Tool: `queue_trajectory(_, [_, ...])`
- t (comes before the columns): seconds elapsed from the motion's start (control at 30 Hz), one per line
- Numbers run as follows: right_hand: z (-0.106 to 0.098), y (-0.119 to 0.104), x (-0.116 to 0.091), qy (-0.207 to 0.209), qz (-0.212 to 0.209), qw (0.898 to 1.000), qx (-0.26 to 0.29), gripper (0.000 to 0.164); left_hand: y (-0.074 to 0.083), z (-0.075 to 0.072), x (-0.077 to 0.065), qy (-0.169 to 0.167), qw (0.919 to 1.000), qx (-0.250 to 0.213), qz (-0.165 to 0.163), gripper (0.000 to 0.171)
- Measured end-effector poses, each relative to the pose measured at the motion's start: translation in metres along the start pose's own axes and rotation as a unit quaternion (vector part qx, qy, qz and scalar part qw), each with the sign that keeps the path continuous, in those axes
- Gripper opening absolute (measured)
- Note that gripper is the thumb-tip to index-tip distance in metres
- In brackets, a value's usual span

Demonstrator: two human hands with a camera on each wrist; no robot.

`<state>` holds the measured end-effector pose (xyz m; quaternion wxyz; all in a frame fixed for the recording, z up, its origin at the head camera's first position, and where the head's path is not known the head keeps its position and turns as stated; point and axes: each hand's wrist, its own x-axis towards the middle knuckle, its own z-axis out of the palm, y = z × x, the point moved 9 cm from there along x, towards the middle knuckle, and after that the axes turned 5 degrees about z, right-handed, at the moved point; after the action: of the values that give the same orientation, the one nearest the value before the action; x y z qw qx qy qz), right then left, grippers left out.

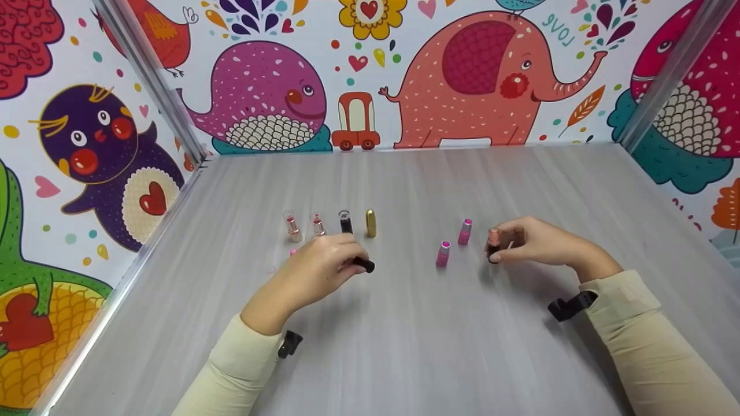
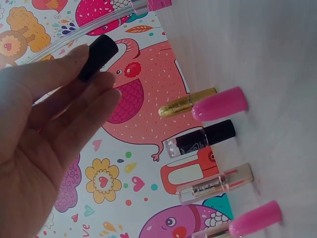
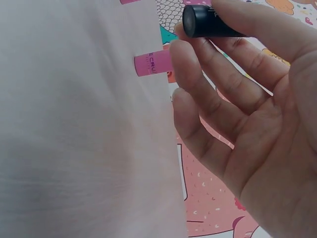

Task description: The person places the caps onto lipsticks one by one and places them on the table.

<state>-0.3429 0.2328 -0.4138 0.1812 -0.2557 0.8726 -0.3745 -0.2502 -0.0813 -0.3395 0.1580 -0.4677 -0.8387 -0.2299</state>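
Observation:
My left hand point(image 1: 318, 268) pinches a small black lipstick cap point(image 1: 364, 265) between thumb and fingers, above the table. In my right hand point(image 1: 537, 244) is a lipstick point(image 1: 493, 245) with a black base and a peach-coloured upper part, held upright; the right wrist view shows its black base point(image 3: 200, 21) off the table. Two uncapped pink lipsticks point(image 1: 443, 254) stand just left of that hand. Beyond the left hand a row holds two clear-capped lipsticks point(image 1: 293, 227), a black lipstick point(image 1: 345, 221) and a gold lipstick point(image 1: 370, 223). Two pink caps point(image 2: 220, 104) stand before the row, mostly hidden in the head view.
The grey wood-grain table point(image 1: 416, 335) stretches towards me and to both sides. Printed panels with cartoon animals point(image 1: 474, 81) close off the back and sides, joined by metal corner posts point(image 1: 153, 81). Each sleeve carries a small black wrist camera point(image 1: 290, 344).

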Motion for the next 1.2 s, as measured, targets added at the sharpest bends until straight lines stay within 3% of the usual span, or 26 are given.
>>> queue_trajectory(0.73, [0.001,-0.018,-0.002,0.0,-0.016,1.0,-0.016,0.02,0.003,0.0,0.001,-0.006,1.0,0.005,-0.004,0.01])
queue_trajectory(1.2, [0.002,-0.036,-0.006,0.008,-0.05,0.998,-0.028,0.021,0.005,-0.002,0.002,0.009,0.9999,0.004,0.007,0.009])
